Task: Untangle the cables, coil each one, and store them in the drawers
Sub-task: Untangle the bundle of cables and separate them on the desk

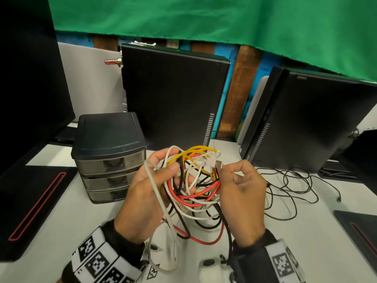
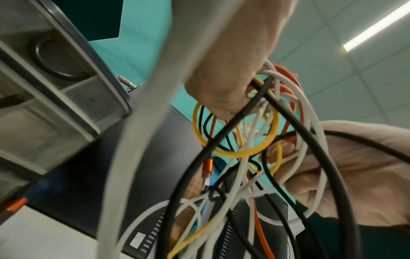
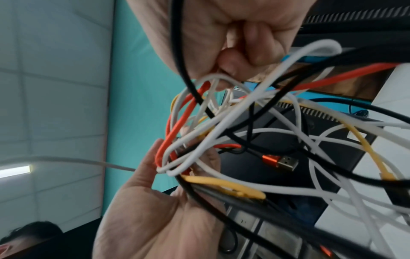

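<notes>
Limp, light cable tangle (image 1: pixel 193 180) — left hand (image 1: pixel 146 193) cradles it; right hand (image 1: pixel 240 186) pinches white USB plug (image 1: pixel 216 163) at 12 o'clock — best hold.

Drawer unit (image 1: pixel 109 158) left, loose black cable (image 1: pixel 289 188) right

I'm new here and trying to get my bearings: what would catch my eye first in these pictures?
First, the tangle of cables, white, red, yellow and black, held up over the table at the centre. The left hand grips the bundle while the right hand pinches a white cable just behind its USB plug. To the left stands a small drawer unit, its three drawers closed.
</notes>
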`<state>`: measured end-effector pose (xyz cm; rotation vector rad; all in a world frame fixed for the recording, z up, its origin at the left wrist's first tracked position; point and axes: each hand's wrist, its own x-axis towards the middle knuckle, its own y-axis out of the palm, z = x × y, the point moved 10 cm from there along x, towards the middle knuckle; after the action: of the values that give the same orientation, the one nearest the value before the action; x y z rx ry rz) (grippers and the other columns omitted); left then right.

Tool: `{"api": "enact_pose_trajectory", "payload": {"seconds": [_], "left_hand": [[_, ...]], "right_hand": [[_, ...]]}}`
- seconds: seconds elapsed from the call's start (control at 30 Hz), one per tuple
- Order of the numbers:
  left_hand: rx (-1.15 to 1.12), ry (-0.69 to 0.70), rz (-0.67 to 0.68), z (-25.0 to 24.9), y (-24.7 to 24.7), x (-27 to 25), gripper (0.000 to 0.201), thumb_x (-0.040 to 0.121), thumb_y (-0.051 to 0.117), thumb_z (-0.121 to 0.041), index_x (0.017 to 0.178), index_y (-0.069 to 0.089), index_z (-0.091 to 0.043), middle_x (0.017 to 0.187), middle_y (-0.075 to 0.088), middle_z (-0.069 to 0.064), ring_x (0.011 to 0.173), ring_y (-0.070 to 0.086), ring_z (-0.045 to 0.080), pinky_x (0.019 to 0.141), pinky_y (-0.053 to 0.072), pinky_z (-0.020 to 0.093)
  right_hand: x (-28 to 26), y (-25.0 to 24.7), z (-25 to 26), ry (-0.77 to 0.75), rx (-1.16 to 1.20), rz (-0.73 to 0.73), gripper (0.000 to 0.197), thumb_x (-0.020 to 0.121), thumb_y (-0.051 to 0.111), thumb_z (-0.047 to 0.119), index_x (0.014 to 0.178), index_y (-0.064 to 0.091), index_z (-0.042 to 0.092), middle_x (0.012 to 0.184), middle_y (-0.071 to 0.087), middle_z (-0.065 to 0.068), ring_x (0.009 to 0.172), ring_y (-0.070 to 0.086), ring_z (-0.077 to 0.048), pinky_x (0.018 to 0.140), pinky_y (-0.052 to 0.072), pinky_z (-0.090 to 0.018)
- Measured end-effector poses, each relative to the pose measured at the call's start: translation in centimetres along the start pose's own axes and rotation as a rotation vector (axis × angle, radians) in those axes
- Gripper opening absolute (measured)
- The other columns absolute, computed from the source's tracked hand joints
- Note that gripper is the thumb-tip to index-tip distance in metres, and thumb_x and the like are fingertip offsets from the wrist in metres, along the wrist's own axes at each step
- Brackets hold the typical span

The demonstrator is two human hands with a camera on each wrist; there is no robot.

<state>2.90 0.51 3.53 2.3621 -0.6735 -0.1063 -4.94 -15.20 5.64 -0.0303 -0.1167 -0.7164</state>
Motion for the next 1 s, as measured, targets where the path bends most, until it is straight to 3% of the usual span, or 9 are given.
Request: {"api": "enact_pose_trajectory", "payload": {"seconds": [0.13, 0.23, 0.37, 0.43, 0.57, 0.67, 0.77, 0.9, 1.0], "left_hand": [[0.046, 0.054, 0.028, -0.2, 0.0, 0.3, 0.056, 0.057, 0.094, -0.019, 0.108, 0.070, -0.017, 0.106, 0.071, 0.022, 0.083, 0.074, 0.031, 0.070, 0.062, 0.039], [0.159, 0.089, -0.004, -0.3, -0.3, 0.2, 0.058, 0.057, 0.087, 0.008, 0.106, 0.068, -0.017, 0.101, 0.074, 0.019, 0.085, 0.074, 0.034, 0.066, 0.062, 0.038], [0.390, 0.181, -0.081, -1.3, -0.9, 0.0, 0.060, 0.065, 0.082, 0.016, 0.110, 0.062, -0.018, 0.095, 0.075, 0.014, 0.085, 0.074, 0.036, 0.069, 0.062, 0.047], [0.451, 0.185, -0.098, -1.4, -0.9, 0.0, 0.055, 0.070, 0.077, 0.016, 0.110, 0.061, -0.019, 0.095, 0.075, 0.013, 0.085, 0.074, 0.034, 0.072, 0.061, 0.053], [0.434, 0.168, -0.106, -1.1, -1.0, 0.1, 0.055, 0.069, 0.080, 0.013, 0.111, 0.061, -0.016, 0.095, 0.075, 0.017, 0.086, 0.073, 0.038, 0.074, 0.060, 0.055], [0.368, 0.183, -0.167, -1.6, -2.2, 0.4, 0.058, 0.060, 0.084, 0.008, 0.109, 0.063, -0.016, 0.093, 0.074, 0.018, 0.084, 0.073, 0.038, 0.070, 0.062, 0.047], [0.292, 0.195, -0.224, -2.1, -3.3, 0.7, 0.051, 0.064, 0.077, 0.006, 0.107, 0.063, -0.017, 0.086, 0.073, 0.013, 0.077, 0.072, 0.032, 0.064, 0.061, 0.039], [0.193, 0.200, -0.250, -2.6, -3.9, 0.9, 0.051, 0.065, 0.073, -0.001, 0.113, 0.059, -0.013, 0.080, 0.072, 0.011, 0.068, 0.072, 0.024, 0.058, 0.060, 0.034], [0.151, 0.187, -0.231, -2.8, -4.0, 1.0, 0.052, 0.070, 0.069, -0.003, 0.120, 0.058, -0.010, 0.089, 0.073, 0.012, 0.075, 0.072, 0.026, 0.063, 0.063, 0.037]], "right_hand": [[0.0, -1.0, 0.0, -0.035, 0.007, -0.096, 0.009, 0.097, 0.059, 0.009, 0.089, 0.057, 0.006, 0.053, 0.063, -0.004, 0.050, 0.059, -0.021, 0.051, 0.052, -0.031], [0.1, -0.9, -1.1, 0.083, 0.094, -0.082, 0.006, 0.096, 0.059, 0.008, 0.090, 0.060, 0.008, 0.050, 0.057, -0.002, 0.046, 0.051, -0.013, 0.048, 0.046, -0.024], [0.2, 1.2, -2.3, 0.271, -0.063, 0.283, 0.016, 0.094, 0.064, 0.022, 0.084, 0.069, 0.012, 0.049, 0.052, 0.005, 0.041, 0.038, -0.007, 0.040, 0.029, -0.018], [0.1, 1.0, -2.4, 0.276, -0.136, 0.356, 0.025, 0.097, 0.061, 0.025, 0.080, 0.069, 0.009, 0.043, 0.044, 0.008, 0.038, 0.033, -0.006, 0.039, 0.026, -0.016], [1.1, -1.2, -2.2, 0.178, -0.172, 0.192, 0.028, 0.098, 0.059, 0.022, 0.075, 0.065, 0.008, 0.044, 0.043, 0.002, 0.039, 0.036, -0.007, 0.043, 0.032, -0.016], [1.3, -2.9, -2.5, 0.103, -0.177, 0.072, 0.026, 0.099, 0.058, 0.020, 0.075, 0.061, 0.009, 0.047, 0.053, -0.001, 0.042, 0.041, -0.005, 0.057, 0.036, -0.024], [0.6, -3.7, -2.3, 0.090, -0.019, 0.052, 0.020, 0.097, 0.059, 0.015, 0.079, 0.060, 0.008, 0.056, 0.061, -0.005, 0.046, 0.037, -0.010, 0.049, 0.033, -0.020], [-0.2, -4.5, -1.5, 0.142, 0.251, 0.154, 0.006, 0.085, 0.064, 0.012, 0.085, 0.058, 0.010, 0.069, 0.066, -0.012, 0.046, 0.038, -0.013, 0.040, 0.028, -0.020], [-1.1, -4.8, -2.1, 0.182, 0.225, 0.334, 0.022, 0.070, 0.077, 0.011, 0.087, 0.062, 0.010, 0.075, 0.070, -0.023, 0.046, 0.049, -0.019, 0.038, 0.034, -0.022]]}}
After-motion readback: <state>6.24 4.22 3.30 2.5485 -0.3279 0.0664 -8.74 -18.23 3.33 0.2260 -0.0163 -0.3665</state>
